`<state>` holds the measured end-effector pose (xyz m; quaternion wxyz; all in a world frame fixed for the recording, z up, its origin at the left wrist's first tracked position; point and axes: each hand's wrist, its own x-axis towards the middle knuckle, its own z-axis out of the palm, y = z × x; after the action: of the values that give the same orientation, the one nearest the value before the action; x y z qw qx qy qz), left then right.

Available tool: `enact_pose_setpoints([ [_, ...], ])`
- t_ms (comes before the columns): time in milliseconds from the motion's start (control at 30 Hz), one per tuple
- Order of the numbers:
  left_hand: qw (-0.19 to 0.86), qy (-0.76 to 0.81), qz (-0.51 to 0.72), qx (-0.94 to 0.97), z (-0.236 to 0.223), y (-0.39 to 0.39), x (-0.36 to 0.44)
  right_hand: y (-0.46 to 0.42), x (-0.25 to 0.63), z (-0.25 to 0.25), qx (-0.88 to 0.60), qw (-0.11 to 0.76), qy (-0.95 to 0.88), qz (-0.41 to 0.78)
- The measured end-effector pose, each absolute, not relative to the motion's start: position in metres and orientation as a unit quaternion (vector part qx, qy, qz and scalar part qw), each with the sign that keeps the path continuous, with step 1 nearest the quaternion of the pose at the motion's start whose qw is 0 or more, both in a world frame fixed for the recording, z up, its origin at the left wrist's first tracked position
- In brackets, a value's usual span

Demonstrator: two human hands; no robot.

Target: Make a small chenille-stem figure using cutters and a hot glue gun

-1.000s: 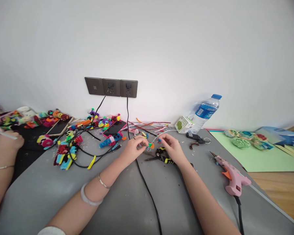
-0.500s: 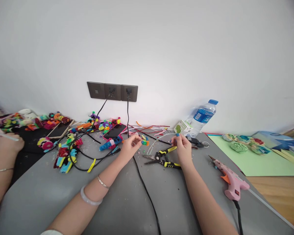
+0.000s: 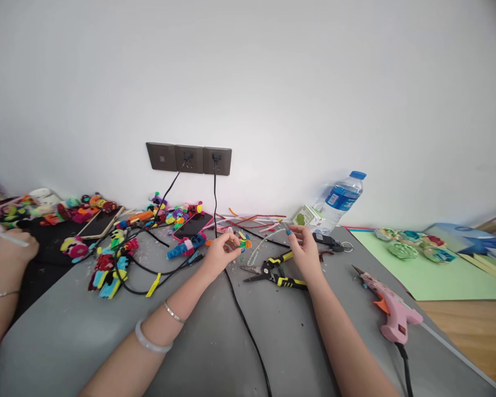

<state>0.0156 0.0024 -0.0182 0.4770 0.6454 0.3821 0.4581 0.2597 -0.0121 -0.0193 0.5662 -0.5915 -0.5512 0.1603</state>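
Observation:
My left hand [image 3: 222,255] is pinched at the fingertips on a small fuzzy figure in green, orange and yellow [image 3: 245,243]; its rear part is hidden by the fingers. To the right, my right hand [image 3: 303,246] has its fingers apart, beside the upper end of a thin pale strand [image 3: 263,241]. This strand arcs down to the table near the pliers' jaws. Yellow-and-black pliers [image 3: 268,270] lie with handles spread, partly beneath my right hand. A blue fuzzy piece [image 3: 177,251] rests left of my left hand.
A pink glue gun [image 3: 392,311] lies at right by a green sheet [image 3: 380,253]. A water bottle [image 3: 342,201] and small box [image 3: 308,216] stand by the wall. Black cables [image 3: 242,314] cross the table. Fuzzy figures [image 3: 109,270] and phones are left. Another person's hand [image 3: 12,245] is far left.
My right hand's fingers have spread from a pinch at the strand's upper end. My left hand stays almost in place with the small figure. The view has shifted slightly.

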Motion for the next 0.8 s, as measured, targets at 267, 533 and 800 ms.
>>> enact_pose_setpoints([
  [267,0.456,0.394,0.496,0.626,-0.02,0.005,0.014,-0.009,0.261,-0.025,-0.59,0.574,-0.547,0.155],
  [533,0.463,0.408,0.514,0.595,-0.012,0.012,0.012,-0.012,0.255,-0.024,-0.579,0.554,-0.572,0.176],
  [800,0.573,0.376,0.489,0.54,-0.007,0.025,0.038,0.02,0.248,0.002,-0.53,0.511,-0.628,0.252],
])
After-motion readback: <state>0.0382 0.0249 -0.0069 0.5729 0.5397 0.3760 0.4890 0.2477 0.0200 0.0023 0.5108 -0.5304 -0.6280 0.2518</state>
